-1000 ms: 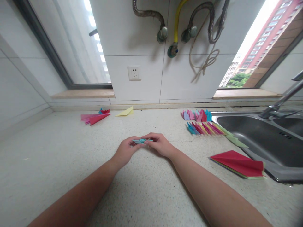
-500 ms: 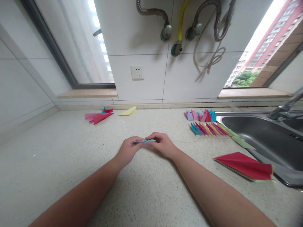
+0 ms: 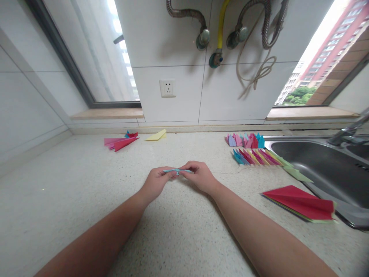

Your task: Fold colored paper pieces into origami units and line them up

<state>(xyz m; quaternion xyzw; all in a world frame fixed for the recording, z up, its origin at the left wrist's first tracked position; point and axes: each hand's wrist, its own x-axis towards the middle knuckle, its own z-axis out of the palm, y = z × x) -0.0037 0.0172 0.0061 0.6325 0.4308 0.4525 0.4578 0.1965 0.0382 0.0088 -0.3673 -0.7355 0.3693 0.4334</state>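
Observation:
My left hand (image 3: 155, 182) and my right hand (image 3: 198, 176) meet over the middle of the speckled countertop (image 3: 86, 200). Between their pinched fingertips they hold a small, flat, folded light-blue paper piece (image 3: 176, 171), seen nearly edge-on. Both hands are closed on it, one at each end. The hands hover just above the counter.
A stack of red and green folded paper (image 3: 300, 202) lies at the right by the steel sink (image 3: 323, 169). Rows of small colourful folded pieces (image 3: 253, 156) lie behind it. Pink and red folded papers (image 3: 119, 142) and a yellow one (image 3: 157, 135) lie at the back left.
The blue paper piece has been pressed flatter and now shows as a thin strip between my fingertips. Both hands stay in the same place.

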